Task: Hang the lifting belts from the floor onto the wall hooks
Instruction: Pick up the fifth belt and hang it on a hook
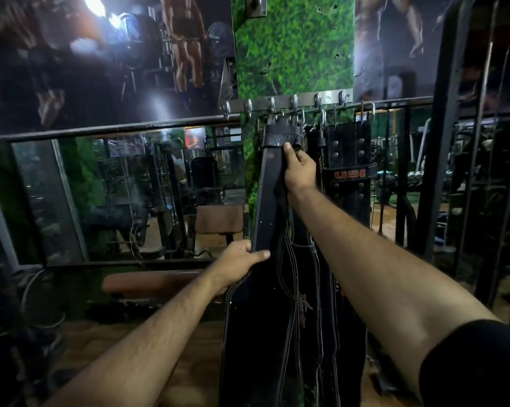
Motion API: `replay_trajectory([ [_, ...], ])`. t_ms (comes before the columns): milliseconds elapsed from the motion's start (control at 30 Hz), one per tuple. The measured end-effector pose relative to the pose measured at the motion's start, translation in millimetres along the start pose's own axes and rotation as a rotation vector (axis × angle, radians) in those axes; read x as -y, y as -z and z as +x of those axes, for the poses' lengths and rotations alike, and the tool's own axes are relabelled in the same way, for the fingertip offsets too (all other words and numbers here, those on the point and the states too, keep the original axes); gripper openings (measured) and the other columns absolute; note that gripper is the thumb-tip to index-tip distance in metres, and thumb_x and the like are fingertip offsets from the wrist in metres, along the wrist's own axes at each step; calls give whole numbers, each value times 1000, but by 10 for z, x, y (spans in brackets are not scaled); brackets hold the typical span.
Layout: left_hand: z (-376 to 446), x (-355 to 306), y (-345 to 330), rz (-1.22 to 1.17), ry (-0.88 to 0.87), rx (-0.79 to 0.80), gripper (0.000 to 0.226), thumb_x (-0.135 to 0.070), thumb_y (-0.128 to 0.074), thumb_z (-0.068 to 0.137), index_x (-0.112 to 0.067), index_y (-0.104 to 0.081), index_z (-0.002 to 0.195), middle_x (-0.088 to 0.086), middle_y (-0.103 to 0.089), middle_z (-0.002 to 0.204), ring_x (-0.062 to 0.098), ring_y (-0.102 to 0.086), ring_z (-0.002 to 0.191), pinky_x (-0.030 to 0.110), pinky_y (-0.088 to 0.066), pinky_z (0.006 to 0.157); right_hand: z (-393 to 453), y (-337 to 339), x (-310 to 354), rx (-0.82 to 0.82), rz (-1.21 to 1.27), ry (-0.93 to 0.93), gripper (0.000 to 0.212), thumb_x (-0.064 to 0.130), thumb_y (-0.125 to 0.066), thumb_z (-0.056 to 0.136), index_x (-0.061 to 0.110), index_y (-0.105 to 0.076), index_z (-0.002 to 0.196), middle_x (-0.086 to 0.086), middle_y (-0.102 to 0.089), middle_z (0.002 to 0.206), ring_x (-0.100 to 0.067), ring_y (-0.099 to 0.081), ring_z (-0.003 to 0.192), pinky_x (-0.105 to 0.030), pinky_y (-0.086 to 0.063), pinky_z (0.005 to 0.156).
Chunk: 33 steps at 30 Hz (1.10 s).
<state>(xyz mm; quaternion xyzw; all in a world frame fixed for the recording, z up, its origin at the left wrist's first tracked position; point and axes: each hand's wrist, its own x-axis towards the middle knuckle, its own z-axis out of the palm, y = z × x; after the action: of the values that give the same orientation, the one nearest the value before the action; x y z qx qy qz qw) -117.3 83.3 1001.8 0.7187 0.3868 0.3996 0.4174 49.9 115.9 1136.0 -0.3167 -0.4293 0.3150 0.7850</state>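
- The green grass-pattern wall panel (294, 48) carries a metal hook rail (286, 101) across its lower part.
- Several black belts hang from the rail; one to the right bears a red "USI" label (349, 174).
- The front lifting belt (269, 201) hangs at the rail with its top end just below the hooks and its strap running down and left.
- The right hand (299, 168) grips the belt near the top; its fingers are closed round the strap's right edge, thumb pressed up against the buckle loop.
- The left hand (242, 264) is closed on the lower strap, thumb across its front face, fingers behind.
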Motion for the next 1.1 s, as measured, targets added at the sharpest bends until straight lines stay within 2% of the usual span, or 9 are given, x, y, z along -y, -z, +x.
replay_trajectory([
  [100,172,-349,11,-143,-90,-154,28,-36,-65,96,-11,-59,85,-1,-66,71,15,-60,64,22,-50,56,-24,-94,11,41,-4,24,35,26,-60,102,17,-52,69,0,-60,65,-7,-54,51,-19,-46,47],
  [200,332,-56,-84,-230,-116,-254,91,-64,-77,76,2,-50,132,24,-61,135,38,-59,125,56,-48,106,-35,-156,24,45,-19,87,30,22,-62,101,16,-59,71,2,-64,68,-5,-59,57,-21,-51,55],
  [267,439,576,-149,-176,-58,-238,105,-73,-77,70,-5,-44,143,21,-53,147,37,-51,137,58,-41,114,-39,-120,-6,38,-28,105,26,22,-62,101,14,-63,76,-1,-67,73,-7,-63,64,-24,-56,63],
  [433,7,777,-342,8,21,-74,65,-51,-74,83,-11,-56,131,12,-67,130,27,-64,122,52,-50,107,-137,-30,-307,-4,-219,138,50,52,-64,88,4,-62,73,-9,-65,68,-18,-58,68,-46,-57,68],
  [533,-25,754,-234,133,67,12,54,-38,-78,79,-5,-63,120,19,-72,119,33,-69,113,54,-53,101,-224,27,-248,28,-205,156,37,35,-64,97,11,-57,70,-3,-58,68,-16,-53,66,-36,-49,64],
  [633,142,392,-39,24,-1,-60,94,-54,-80,57,0,-56,130,15,-65,131,28,-61,120,44,-46,108,-220,43,-181,113,-121,118,30,25,-64,99,16,-61,70,0,-65,70,-13,-60,68,-32,-52,67],
  [800,278,-726,-29,-453,-95,-208,38,-23,-50,104,-7,-54,138,9,-67,130,23,-64,122,39,-50,104,-366,-11,-328,185,-206,210,30,34,-65,95,9,-69,78,-14,-71,81,-25,-64,73,-53,-57,74],
  [933,369,-666,-158,-479,-83,-398,31,-26,-49,105,-5,-68,117,17,-74,115,32,-70,111,43,-56,100,-450,67,-431,118,-303,257,44,52,-64,87,9,-65,87,-21,-68,93,-29,-67,80,-51,-57,77],
  [1100,462,-638,-62,-511,-153,-538,41,-43,-63,90,-7,-70,109,16,-73,115,32,-68,114,55,-50,106,-940,463,-978,270,-405,179,47,45,-80,80,21,-59,114,3,-71,108,-12,-69,97,-29,-57,87],
])
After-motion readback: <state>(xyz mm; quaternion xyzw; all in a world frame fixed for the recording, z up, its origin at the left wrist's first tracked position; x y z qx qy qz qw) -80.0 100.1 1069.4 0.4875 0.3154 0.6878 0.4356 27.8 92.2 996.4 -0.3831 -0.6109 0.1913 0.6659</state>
